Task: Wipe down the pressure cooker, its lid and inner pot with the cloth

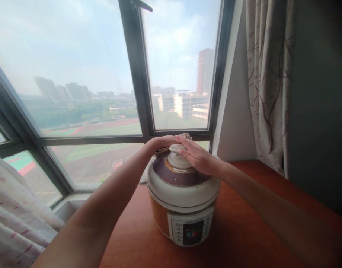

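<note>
Window-side wooden bench [243,230], cooker [183,208] in middle. Right hand [200,158] flat, unclenched, on lid [179,175] by knob [178,156]; left hand [162,142] rests at far rim, grip unclear.

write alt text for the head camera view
Both hands rest on the lid of an electric cooker on a wooden table, the right hand beside the knob, the left hand behind it, before a window.
</note>
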A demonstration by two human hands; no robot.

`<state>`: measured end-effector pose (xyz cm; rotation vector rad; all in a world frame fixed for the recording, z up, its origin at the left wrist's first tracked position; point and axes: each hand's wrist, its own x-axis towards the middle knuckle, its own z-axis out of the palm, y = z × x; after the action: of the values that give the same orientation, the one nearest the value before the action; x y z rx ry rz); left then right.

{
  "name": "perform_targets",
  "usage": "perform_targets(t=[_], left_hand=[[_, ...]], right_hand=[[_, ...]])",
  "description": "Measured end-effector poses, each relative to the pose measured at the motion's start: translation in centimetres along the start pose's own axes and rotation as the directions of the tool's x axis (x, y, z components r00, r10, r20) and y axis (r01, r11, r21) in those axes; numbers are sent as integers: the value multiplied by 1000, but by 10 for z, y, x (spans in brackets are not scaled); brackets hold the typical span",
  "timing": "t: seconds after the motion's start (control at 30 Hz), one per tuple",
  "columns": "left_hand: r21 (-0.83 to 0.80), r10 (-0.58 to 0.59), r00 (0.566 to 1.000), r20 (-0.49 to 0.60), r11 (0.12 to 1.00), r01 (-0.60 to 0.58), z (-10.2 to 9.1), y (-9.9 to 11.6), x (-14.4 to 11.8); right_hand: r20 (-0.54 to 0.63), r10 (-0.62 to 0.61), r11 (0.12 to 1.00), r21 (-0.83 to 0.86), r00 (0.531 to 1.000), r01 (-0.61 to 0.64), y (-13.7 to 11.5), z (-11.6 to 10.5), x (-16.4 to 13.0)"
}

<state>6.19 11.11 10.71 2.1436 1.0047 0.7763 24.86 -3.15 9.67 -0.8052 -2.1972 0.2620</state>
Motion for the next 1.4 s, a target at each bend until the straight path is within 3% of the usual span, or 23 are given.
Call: perform_targets(t=[0.1,0.17,0.27,0.37,0.47,0.57,0.67,0.8,0.93,1.03,1.23,1.4], left_hand=[[19,-9,996,91,1000,7,-2,2,-9],[-3,-27,997,75,1000,27,-6,4,-27],[-121,-97,995,34,988,100,-13,8,-63],[-284,-116,989,92,949,138,-18,15,-94],[-470,-143,982,124,863,185,-18,23,-107],[-555,-154,983,95,812,181,-16,28,-100],[-631,-197,980,28,757,170,-15,26,-83],[-715,-299,930,-216,696,58,-13,13,-60],[-679,-318,859,-401,733,-46,-11,3,-47],[-629,-312,830,-461,776,-58,-13,-1,-49],[-389,-254,825,-505,920,45,-18,-1,-72],[-147,-156,860,-486,984,96,-14,10,-91]], right_hand=[[-13,-2,999,43,1000,3,2,-1,0],[-7,20,997,69,1000,-19,4,-4,1],[-51,70,994,84,996,-66,8,-13,7],[-99,66,997,40,993,-63,10,-21,24],[-17,10,1000,8,1000,-10,7,-24,52],[159,37,999,-7,987,-36,4,-17,85],[355,124,990,-111,926,-90,4,-7,115],[577,173,982,-161,798,-96,7,4,137],[705,161,986,-150,691,-77,9,12,145],[740,195,981,-156,644,-118,14,16,147],[684,243,970,-188,688,-155,32,18,146],[551,272,949,-288,789,-127,49,-1,132]])
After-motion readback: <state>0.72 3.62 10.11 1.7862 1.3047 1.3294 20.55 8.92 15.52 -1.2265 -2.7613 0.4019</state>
